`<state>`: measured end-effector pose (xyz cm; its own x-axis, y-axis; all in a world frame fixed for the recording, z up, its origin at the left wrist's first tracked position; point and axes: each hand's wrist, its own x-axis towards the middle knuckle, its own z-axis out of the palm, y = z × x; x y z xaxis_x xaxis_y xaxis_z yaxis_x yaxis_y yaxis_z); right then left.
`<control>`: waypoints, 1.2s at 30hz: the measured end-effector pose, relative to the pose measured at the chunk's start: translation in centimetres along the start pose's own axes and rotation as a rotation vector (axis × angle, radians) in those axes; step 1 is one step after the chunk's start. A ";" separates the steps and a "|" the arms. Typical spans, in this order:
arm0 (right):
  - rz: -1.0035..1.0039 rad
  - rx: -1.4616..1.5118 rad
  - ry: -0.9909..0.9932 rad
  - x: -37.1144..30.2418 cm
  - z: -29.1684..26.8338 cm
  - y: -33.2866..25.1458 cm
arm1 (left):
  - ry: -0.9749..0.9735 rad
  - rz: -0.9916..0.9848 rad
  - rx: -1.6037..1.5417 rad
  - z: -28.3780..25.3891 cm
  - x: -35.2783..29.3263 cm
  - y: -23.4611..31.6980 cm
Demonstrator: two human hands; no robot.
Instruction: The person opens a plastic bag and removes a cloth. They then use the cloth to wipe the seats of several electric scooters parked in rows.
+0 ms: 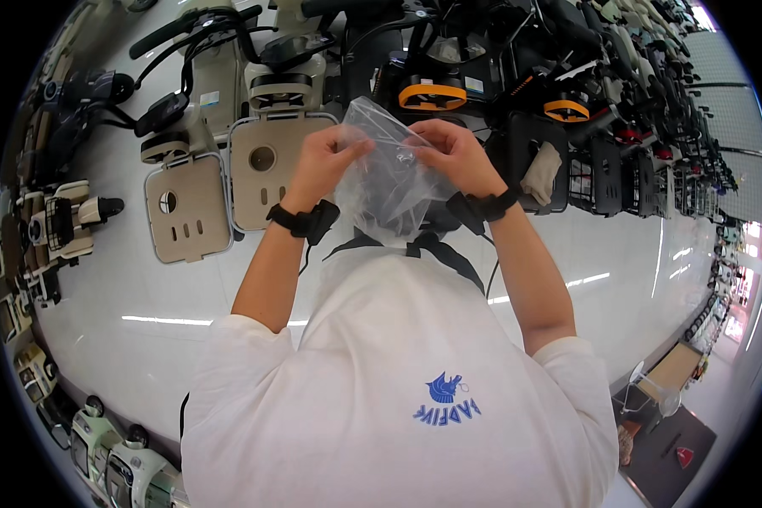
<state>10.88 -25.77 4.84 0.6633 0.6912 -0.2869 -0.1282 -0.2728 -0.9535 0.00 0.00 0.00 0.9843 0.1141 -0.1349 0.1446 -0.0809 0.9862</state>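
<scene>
A clear plastic bag (391,182) hangs between my two hands, crumpled and see-through. My left hand (328,159) pinches its upper left side between thumb and fingers. On the other side my right hand (455,154) is closed on the bag's upper right edge. Whether anything lies inside the bag I cannot tell. Each wrist wears a black strap with a small box on it. Just beyond my hands stand scooters; the nearest to my left hand has a beige front basket lid (288,165).
Another beige basket lid (186,212) juts out further left. A brown cloth (541,173) lies on a black basket (559,135) to the right. Orange-ringed scooter parts (432,96) stand ahead. Rows of scooters line both sides, above a shiny pale floor (144,339).
</scene>
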 end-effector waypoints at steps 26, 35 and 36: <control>-0.313 -0.412 0.151 -4.3 5.7 -2.1 | 0.415 0.379 -0.184 -3.9 -7.1 7.8; -0.341 -0.204 0.345 -3.5 7.2 -1.7 | 0.702 0.540 0.011 -7.3 -7.4 6.1; -0.392 -0.226 0.371 -3.6 7.2 -2.0 | 0.713 0.558 -0.001 -7.5 -7.4 5.7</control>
<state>3.40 -22.89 7.16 0.8485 0.4998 0.1740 0.3124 -0.2076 -0.9270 -7.24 6.13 7.34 0.6147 0.6448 0.4543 -0.3355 -0.3076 0.8904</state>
